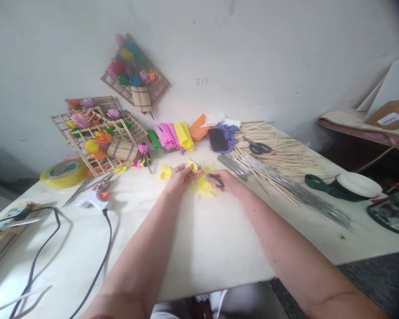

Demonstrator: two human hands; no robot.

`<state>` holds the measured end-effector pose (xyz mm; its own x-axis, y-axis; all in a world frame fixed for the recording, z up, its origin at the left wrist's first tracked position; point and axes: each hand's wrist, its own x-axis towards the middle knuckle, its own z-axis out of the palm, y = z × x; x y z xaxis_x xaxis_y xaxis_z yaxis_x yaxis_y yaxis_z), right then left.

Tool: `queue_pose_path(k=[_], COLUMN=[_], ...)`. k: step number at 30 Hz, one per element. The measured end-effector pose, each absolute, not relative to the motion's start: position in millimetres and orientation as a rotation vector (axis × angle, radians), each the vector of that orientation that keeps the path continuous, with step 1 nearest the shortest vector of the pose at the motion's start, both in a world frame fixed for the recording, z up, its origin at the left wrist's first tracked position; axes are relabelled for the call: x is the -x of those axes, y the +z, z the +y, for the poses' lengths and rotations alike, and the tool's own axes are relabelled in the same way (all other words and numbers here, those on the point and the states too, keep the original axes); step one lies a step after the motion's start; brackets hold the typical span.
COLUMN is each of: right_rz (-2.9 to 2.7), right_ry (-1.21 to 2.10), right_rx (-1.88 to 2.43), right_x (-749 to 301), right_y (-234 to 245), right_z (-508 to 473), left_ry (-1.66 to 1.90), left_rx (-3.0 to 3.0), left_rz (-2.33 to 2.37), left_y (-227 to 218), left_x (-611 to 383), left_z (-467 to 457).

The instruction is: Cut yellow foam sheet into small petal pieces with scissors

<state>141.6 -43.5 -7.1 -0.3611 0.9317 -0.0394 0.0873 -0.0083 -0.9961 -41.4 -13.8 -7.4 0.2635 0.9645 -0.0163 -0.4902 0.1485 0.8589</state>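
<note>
over a white table [216,252] by a wall [252,57], left hand [179,178] pinches yellow paper [192,167], right hand [229,180] grips scissors [216,177].

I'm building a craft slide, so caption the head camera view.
Left hand holds a small yellow piece, right hand holds scissors, over yellow scraps on a white table.

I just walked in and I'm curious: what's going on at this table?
A person's left hand holds a small yellow piece, and the right hand holds scissors right beside it. Yellow scraps lie on the table beneath. A yellow roll lies farther back, beside a pink roll.
</note>
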Motion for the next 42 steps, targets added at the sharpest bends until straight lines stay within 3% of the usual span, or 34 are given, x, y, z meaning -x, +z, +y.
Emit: queue_pose_path(k=[42], right_rz=[-1.465], right_ry=[1.538], right_rx=[1.095], right_x=[-140.4], right_y=[-14.9], right_z=[-38.3], left_ry=[1.22], left_rx=[-0.83], left_rz=[0.666], left_y=[-8.2], left_x=[43.8], left_z=[-12.6])
